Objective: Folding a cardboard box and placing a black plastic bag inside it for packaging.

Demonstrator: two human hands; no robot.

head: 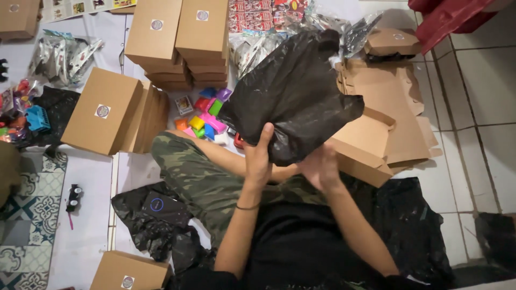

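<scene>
A black plastic bag (295, 94), bulging as if wrapped round a box, is held up over my lap. My left hand (259, 158) grips its lower left edge, thumb up along the plastic. My right hand (321, 166) presses against the underside of the bag at its lower right. My crossed legs in camouflage trousers (201, 172) lie beneath.
Stacks of closed brown cardboard boxes (177, 40) stand at the back, another box (105, 110) to the left, and flat unfolded cartons (384, 113) on the right. Small colourful blocks (207, 115) lie by my knee. More black bags (156, 215) rest on the floor at left.
</scene>
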